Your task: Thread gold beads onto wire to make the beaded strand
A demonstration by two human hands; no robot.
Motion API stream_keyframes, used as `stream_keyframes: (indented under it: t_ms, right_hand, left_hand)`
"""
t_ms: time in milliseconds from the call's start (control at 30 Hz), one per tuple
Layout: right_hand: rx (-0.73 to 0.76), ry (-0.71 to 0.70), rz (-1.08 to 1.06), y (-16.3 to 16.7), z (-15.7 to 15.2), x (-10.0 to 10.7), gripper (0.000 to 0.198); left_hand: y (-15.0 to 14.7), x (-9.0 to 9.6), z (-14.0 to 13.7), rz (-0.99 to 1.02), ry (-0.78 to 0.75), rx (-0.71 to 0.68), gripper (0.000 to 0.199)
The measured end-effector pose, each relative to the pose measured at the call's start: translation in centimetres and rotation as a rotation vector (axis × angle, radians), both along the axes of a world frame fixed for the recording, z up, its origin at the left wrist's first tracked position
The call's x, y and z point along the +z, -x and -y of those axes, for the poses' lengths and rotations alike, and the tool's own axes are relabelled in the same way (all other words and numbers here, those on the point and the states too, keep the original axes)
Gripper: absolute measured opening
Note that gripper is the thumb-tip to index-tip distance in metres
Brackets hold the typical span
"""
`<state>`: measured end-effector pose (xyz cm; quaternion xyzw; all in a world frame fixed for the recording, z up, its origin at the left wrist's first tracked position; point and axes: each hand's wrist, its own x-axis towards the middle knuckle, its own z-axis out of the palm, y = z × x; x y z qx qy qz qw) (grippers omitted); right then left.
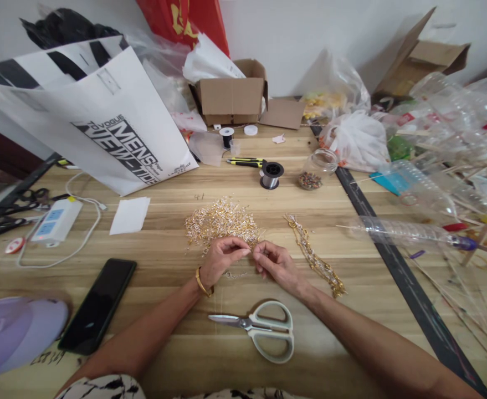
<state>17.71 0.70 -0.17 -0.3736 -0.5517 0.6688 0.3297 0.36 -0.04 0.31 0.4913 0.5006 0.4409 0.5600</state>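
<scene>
My left hand [225, 256] and my right hand [275, 262] meet fingertip to fingertip in the middle of the table. Both are closed in a pinch; whatever lies between the fingertips is too small to make out. Just beyond them spreads a pile of gold and clear beads [222, 219]. Between the wrists lies a short beaded strand [235, 274], with faint thin thread trailing toward me. To the right of my right hand rests a bundle of finished-looking gold bead strands [314, 256]. Scissors with pale handles [263, 327] lie nearer me, blades pointing left.
Farther back are a wire spool [271, 176], a yellow-black cutter [245, 162], a glass jar of beads [316, 169] and a cardboard box [232, 97]. Left are a phone [100, 305], a power strip [57, 220] and a large paper bag [114, 122]. Plastic bottles [426, 194] crowd the right.
</scene>
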Motion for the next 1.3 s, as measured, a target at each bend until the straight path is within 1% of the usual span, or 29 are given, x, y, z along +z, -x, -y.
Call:
stream_keyframes:
  t_ms: [567, 733, 1300]
  right_hand:
    - [0.004, -0.025, -0.028, -0.10, 0.05, -0.02, 0.031]
    - [0.004, -0.038, -0.040, -0.09, 0.05, -0.02, 0.030]
    - [-0.001, -0.036, -0.043, -0.09, 0.07, 0.10, 0.032]
  left_hand:
    - [-0.09, -0.02, 0.02, 0.016, -0.013, -0.034, 0.014]
    - [-0.06, -0.27, 0.02, 0.042, -0.008, -0.034, 0.013]
    - [-0.04, -0.24, 0.02, 0.030, 0.005, -0.024, 0.015]
